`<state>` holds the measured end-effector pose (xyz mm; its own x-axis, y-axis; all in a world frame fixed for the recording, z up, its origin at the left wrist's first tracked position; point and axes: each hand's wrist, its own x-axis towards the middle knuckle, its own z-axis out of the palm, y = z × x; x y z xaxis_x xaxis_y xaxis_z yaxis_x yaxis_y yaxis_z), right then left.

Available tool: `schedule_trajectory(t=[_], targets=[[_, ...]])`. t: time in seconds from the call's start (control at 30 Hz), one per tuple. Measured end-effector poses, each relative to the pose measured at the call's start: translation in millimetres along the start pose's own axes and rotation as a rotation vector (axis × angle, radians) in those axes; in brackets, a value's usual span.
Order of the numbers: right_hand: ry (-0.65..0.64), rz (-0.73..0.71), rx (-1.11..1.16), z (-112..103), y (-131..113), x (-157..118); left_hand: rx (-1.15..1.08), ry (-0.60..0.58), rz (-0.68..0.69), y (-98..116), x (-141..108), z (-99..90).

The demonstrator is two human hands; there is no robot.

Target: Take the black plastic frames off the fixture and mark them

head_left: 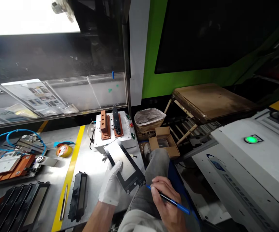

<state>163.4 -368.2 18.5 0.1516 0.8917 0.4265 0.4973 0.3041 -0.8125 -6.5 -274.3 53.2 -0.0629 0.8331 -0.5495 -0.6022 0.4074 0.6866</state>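
Note:
My left hand (112,184), in a white glove, holds a flat black rectangular frame (124,164) with a grey panel in its middle, tilted over the front edge of the metal table (94,167). My right hand (166,201) is bare and grips a blue pen-like tool (172,201). The tool's tip touches the frame's near right corner. My grey-trousered knee (154,167) is just below both hands.
A white fixture box (114,129) with orange blocks stands behind the frame. Several black frames (20,206) and one more (78,196) lie at the left, beside a yellow stripe (68,180). An orange jig (8,166), tape roll (64,150), cardboard boxes (164,140), wooden stool (207,103) and white machine (253,161) surround me.

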Motion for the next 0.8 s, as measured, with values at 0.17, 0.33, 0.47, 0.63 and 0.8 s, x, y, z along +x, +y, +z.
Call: schedule_trajectory(t=[0.17,0.33,0.47,0.63,0.8], targets=[[-0.180,-0.115,0.135,7.8,-7.0,-2.4,-0.074,-0.026,0.002,2.8,-5.0,8.4],[-0.322,-0.103,0.137,20.2,-12.7,-0.4,-0.098,-0.061,-0.023,2.8,-10.5,11.8],[-0.243,-0.108,0.174,18.3,-21.0,2.9,-0.133,-0.012,-0.033,1.9,-4.9,6.9],[0.064,-0.010,0.418,-1.2,-18.9,3.0,-0.189,0.130,-0.044,4.7,11.0,-4.3],[0.299,0.338,0.450,-17.4,10.7,7.8,-0.108,0.020,-0.296,-3.9,16.5,-18.5]])
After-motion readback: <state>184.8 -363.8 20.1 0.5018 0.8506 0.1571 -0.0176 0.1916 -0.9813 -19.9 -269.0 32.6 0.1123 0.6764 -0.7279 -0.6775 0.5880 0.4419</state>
